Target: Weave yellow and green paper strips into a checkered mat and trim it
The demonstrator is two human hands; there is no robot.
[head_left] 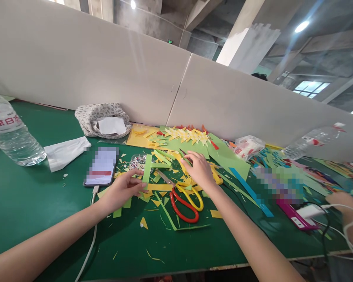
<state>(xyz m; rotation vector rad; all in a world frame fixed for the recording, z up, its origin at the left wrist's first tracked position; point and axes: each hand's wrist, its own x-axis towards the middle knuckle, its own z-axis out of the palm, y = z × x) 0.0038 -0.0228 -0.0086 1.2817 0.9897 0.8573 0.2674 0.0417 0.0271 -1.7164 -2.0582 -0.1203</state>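
Observation:
Between its thumb and fingers, my left hand pinches a green paper strip that stands upright, and a yellow paper strip reaches rightward from the same grip. My right hand is closed on a slim dark pointed tool; most of it is hidden by the fingers, so its kind is unclear. Below and between the hands lie scissors with one red and one yellow handle, blades pointing away. A small clear box of beads sits just beyond the left hand, among scattered green and yellow paper scraps.
A phone on a white cable lies left, with a water bottle and a cloth pouch. Paper stars lie on green sheets by the partition. A pink power strip and another person's arm are right.

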